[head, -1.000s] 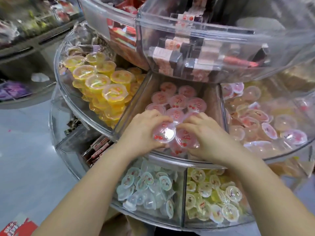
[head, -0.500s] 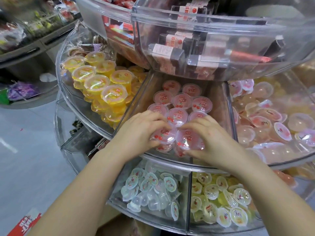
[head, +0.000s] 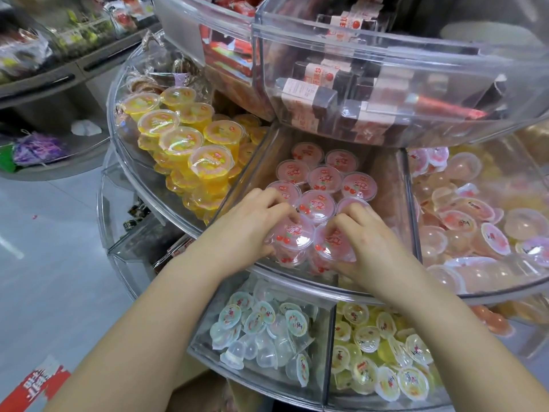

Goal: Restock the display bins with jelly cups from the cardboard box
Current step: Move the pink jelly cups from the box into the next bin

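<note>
My left hand (head: 249, 230) curls around a clear plastic pink jelly cup with red cherries on its lid (head: 292, 237), at the near edge of the transparent wedge-shaped middle bin (head: 411, 203). My right hand (head: 367, 245) grips the matching neighbouring pink cup (head: 332, 245) at its three o'clock, the two touching. More pink-lidded cups (head: 325, 178) stand upright at twelve o'clock. Yellow jelly cups (head: 181, 141) fill the bin at ten o'clock.

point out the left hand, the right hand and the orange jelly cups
left hand (head: 252, 230): head view, back of the hand
right hand (head: 365, 242): head view, back of the hand
orange jelly cups (head: 181, 141): head view, lid of one top cup
</note>
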Demonstrator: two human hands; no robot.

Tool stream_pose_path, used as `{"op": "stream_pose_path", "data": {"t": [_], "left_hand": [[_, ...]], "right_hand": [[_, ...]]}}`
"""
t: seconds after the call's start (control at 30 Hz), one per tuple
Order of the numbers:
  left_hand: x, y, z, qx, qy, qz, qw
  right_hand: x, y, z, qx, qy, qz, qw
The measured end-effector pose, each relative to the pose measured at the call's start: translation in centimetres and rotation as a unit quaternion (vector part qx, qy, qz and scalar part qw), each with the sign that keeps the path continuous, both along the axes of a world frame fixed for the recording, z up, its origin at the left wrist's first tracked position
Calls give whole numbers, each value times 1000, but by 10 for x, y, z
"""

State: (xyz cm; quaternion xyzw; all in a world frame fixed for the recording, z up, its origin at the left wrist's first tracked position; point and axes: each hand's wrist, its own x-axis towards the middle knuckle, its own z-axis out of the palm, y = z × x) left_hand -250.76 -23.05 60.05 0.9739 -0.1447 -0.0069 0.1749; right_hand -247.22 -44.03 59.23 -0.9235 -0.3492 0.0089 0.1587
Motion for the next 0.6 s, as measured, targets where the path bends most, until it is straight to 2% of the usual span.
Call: {"op": "stream_pose_path", "data": {"t": [0.23,0.4,0.53,0.6], "left_hand": [[3,6,5,62,-38,16,997],[5,12,1,39,-63,-7,997],[5,13,-1,32,-46,-20,998],[0,13,-1,-22,-46,-16,999]], "right_hand": [[-1,1,1,15,16,-7,1000],[0,3,1,16,22,-21,999],[0,4,9,-2,45,-17,999],[-3,1,14,6,59,-16,998]]}}
